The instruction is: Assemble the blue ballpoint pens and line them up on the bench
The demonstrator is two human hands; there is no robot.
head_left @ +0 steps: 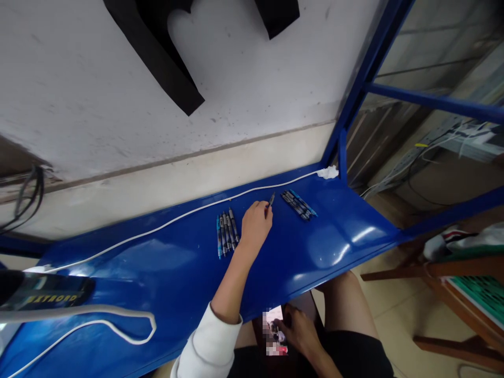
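Observation:
Reaching over the blue table, my left hand has its fingers closed on a dark pen, whose end sticks out beyond the fingertips. Just left of that hand, several pens lie side by side, a light-blue one at the outer left. To its right lies another row of pens, mostly dark, with a blue one along the right side. Down at my lap, below the table edge, my right hand grips what looks like a phone with a lit, partly pixelated screen.
A white cable runs along the back of the table to a white lump. At the left stand a black object with lettering and a looped white cord. Blue frame bars rise at the right, near a wooden stool.

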